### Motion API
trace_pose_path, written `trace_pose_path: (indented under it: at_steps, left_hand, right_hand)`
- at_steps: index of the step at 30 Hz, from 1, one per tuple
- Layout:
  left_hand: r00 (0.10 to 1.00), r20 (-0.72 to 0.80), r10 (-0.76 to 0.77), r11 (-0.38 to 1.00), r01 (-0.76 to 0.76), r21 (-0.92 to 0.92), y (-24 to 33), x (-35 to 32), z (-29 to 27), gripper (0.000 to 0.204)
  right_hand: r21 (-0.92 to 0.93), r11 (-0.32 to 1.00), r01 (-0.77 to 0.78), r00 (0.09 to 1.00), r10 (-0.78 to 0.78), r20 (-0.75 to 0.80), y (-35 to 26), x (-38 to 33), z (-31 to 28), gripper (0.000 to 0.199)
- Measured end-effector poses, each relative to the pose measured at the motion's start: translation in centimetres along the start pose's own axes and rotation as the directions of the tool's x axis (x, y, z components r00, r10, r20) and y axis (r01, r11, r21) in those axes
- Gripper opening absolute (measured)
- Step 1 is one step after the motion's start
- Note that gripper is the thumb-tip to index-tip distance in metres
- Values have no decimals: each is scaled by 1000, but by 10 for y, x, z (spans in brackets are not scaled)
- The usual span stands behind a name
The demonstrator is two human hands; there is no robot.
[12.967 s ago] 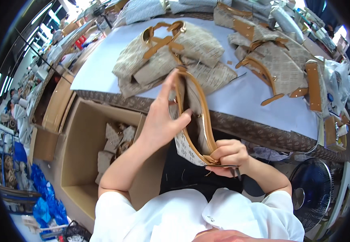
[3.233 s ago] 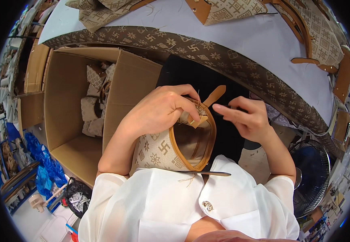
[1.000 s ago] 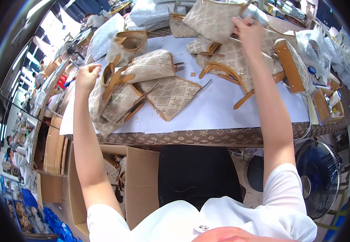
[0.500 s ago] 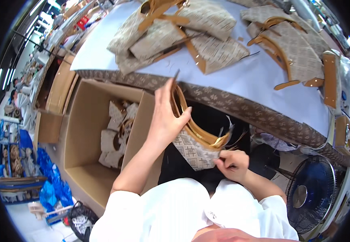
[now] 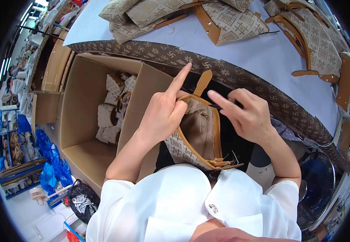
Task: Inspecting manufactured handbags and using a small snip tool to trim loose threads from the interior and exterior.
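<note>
A beige patterned handbag (image 5: 201,137) with tan leather trim lies open in my lap, its zip and brown lining facing up. My left hand (image 5: 163,115) grips the bag's left rim, with the index finger sticking straight out toward the table. My right hand (image 5: 247,117) hovers at the bag's upper right rim next to a tan strap end (image 5: 203,82). Its fingers are stretched out and pinch what looks like a thin dark tool (image 5: 225,105).
A white-topped table (image 5: 263,52) with a brown patterned skirt carries more beige bags (image 5: 175,16) and bag parts (image 5: 308,36). An open cardboard box (image 5: 82,133) on my left holds several bags (image 5: 112,113). A fan (image 5: 318,189) stands at lower right, blue plastic bags (image 5: 50,169) at far left.
A second ago both arms were stretched out over the table. They have since drawn back, and the bag has come down into my lap with its opening up. My right hand has risen to its rim.
</note>
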State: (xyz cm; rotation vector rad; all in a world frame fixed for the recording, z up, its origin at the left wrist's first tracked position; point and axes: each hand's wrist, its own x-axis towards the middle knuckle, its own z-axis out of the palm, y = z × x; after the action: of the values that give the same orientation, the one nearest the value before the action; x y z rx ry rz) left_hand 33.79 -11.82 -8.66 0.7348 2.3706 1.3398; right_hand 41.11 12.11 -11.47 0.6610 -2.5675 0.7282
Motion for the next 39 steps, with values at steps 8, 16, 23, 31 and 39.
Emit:
trace_pose_path:
  at_steps: [8, 16, 23, 31, 39]
  left_hand:
    - [997, 55, -48, 999, 48, 3, -5, 13, 3, 81]
    - [992, 103, -74, 997, 77, -25, -5, 19, 4, 84]
    - [997, 72, -9, 1000, 10, -5, -8, 20, 8, 86]
    - [993, 93, -66, 998, 65, 9, -2, 22, 2, 78]
    - [993, 101, -64, 996, 69, -52, -4, 20, 2, 80]
  right_hand:
    - [-136, 986, 94, 995, -95, -2, 5, 3, 23, 54]
    - [-92, 983, 159, 985, -164, -58, 14, -1, 30, 59]
    - [-124, 985, 123, 992, -125, -8, 7, 4, 32, 61]
    - [380, 903, -200, 963, 253, -96, -8, 1, 28, 22]
    - [510, 838, -195, 949, 292, -116, -10, -2, 56, 17]
